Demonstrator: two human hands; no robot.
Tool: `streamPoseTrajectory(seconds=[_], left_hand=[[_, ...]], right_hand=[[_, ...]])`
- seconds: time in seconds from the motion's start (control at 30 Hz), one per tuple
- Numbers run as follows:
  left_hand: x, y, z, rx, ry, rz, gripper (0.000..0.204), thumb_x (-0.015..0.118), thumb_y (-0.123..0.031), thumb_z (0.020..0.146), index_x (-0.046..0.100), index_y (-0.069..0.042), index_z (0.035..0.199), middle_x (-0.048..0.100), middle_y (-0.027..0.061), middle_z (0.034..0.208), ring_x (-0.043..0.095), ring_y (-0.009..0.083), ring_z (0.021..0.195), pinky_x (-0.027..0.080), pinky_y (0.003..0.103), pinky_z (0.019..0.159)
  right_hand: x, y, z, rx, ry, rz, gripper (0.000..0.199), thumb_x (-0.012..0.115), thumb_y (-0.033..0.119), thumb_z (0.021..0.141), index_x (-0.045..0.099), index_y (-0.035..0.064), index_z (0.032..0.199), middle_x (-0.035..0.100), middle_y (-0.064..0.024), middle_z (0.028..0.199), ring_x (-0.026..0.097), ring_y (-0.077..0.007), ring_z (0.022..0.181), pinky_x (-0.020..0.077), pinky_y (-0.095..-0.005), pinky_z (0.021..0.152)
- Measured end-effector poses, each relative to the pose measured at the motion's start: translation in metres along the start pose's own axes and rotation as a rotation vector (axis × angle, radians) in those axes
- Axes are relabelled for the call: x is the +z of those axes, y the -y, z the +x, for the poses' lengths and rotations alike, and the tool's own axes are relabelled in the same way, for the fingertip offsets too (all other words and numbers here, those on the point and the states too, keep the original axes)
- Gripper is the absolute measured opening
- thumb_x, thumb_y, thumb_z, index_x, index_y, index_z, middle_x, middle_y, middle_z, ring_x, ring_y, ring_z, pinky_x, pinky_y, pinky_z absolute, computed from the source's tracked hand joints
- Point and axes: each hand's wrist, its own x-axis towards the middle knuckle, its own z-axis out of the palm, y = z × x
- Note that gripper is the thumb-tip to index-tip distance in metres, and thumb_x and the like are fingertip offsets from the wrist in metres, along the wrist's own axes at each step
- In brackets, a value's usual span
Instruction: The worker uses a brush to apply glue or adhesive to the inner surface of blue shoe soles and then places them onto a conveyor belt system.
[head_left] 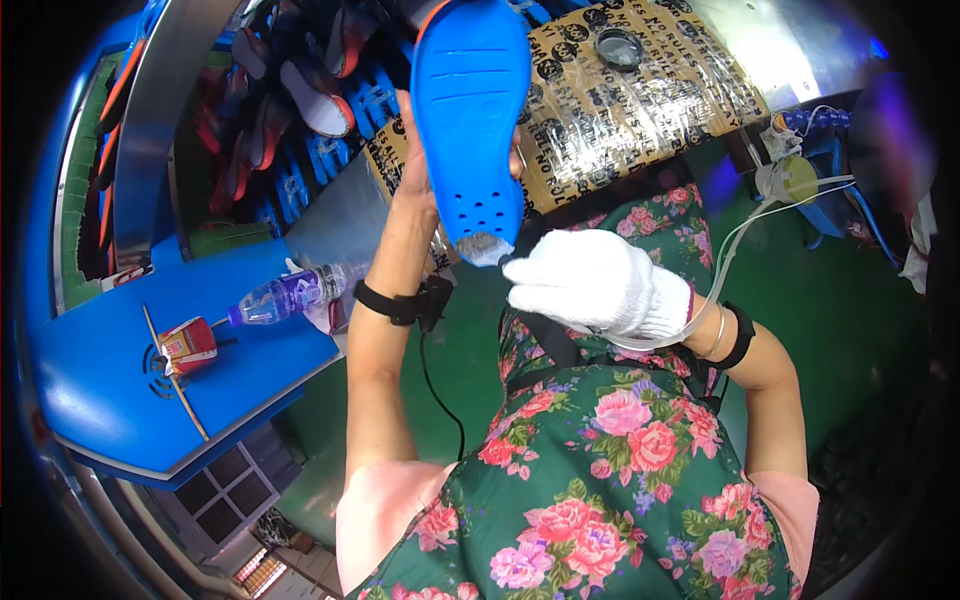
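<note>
A blue shoe insole (470, 110) is held up in front of me, its wide end away from me. Small holes and a pale greyish patch mark its narrow near end. My bare left hand (416, 165) grips it from behind, the thumb along one edge and fingertips showing at the other. My right hand (600, 285), in a white knit glove, is closed beside the near end, fingertips close to the pale patch. A small dark bit shows at those fingertips; what they hold is hidden. A clear tube (722, 262) runs to the right wrist.
A board wrapped in printed tape (600, 130) lies ahead, with a round dark-rimmed dish (619, 49) on it. Several insoles hang on a rack (318, 98) at the far left. On the blue surface (100, 385) are a plastic bottle (285, 297), a red box (189, 345) and a thin stick (190, 408).
</note>
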Motion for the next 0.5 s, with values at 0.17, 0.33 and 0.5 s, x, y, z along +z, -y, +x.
streamPoseTrajectory(seconds=[0.17,0.33,0.5], left_hand=[[-0.007,-0.004,0.006,-0.108,0.049,0.073,0.113,0.035,-0.092,0.079,0.04,-0.005,0.151,0.063,0.025,0.126,0.07,0.0392,0.1,0.063,0.051,0.075],[0.006,-0.005,0.014,-0.187,-0.291,0.502,0.109,0.042,-0.089,0.08,0.036,-0.009,0.154,0.06,0.0242,0.131,0.07,0.0428,0.093,0.062,0.054,0.076],[0.01,-0.005,0.02,-0.175,-0.43,0.652,0.11,0.037,-0.091,0.079,0.037,-0.009,0.153,0.062,0.0245,0.128,0.071,0.0402,0.094,0.063,0.051,0.071]], right_hand=[[-0.015,-0.019,0.013,-0.055,-0.066,0.201,0.032,0.078,0.006,0.078,0.074,0.0122,0.109,0.074,-0.0089,0.108,0.068,-0.0285,0.082,0.0548,-0.0385,0.07],[-0.014,-0.014,0.011,0.014,0.041,0.258,0.031,0.078,0.003,0.077,0.073,0.0094,0.107,0.072,-0.0103,0.103,0.067,-0.0297,0.08,0.0549,-0.0392,0.067],[-0.016,-0.021,0.017,0.136,-0.08,0.274,0.014,0.078,0.006,0.076,0.076,0.0089,0.09,0.073,-0.0083,0.089,0.07,-0.0251,0.08,0.055,-0.0338,0.07]])
